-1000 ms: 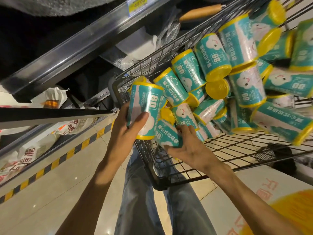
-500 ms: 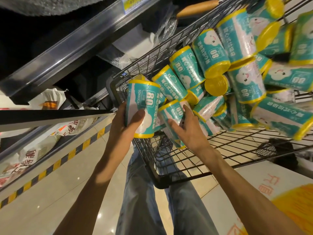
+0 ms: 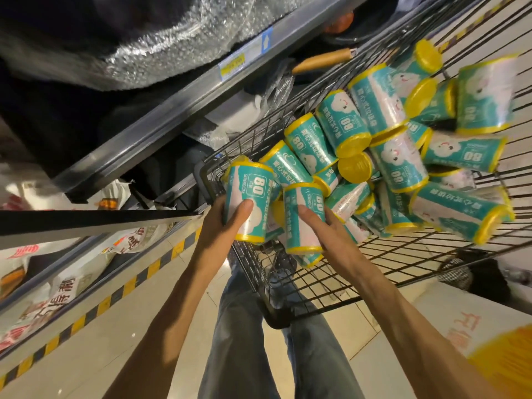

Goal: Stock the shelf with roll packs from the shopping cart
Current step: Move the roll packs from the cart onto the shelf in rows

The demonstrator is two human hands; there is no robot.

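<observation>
- Two roll packs are in hand at this moment, one per hand, both held upright at the near corner of the shopping cart (image 3: pixel 383 263).
- Left hand (image 3: pixel 223 223): fingers and thumb curled round the left roll pack (image 3: pixel 249 200), a teal cylinder with yellow ends; the thumb lies across its front face. This hold matches the one of a second ago, with the pack raised at the cart's corner.
- Right hand (image 3: pixel 325 228): closed round the right roll pack (image 3: pixel 303 217), fingers wrapped behind it and the thumb along its front. A second ago this hand was low among the loose stock, only reaching; half a second ago it was turning a pack upward; it now has that pack lifted and standing beside the left one, the two nearly touching.
- Remaining roll packs (image 3: pixel 400 156): a large jumble lying at all angles on the wire floor of the cart, further from the person.
- Shelf (image 3: pixel 178 108): grey metal edge with a price label (image 3: pixel 231 64), running diagonally above and left of the cart; wrapped goods sit on it.
- Lower shelf (image 3: pixel 86 223): to the left, with printed bags beneath.
- Judgement: the picking step looks complete for this pair; both packs appear ready to be carried left to the shelf. Most of the stocking remains, given the heap left in the cart.
</observation>
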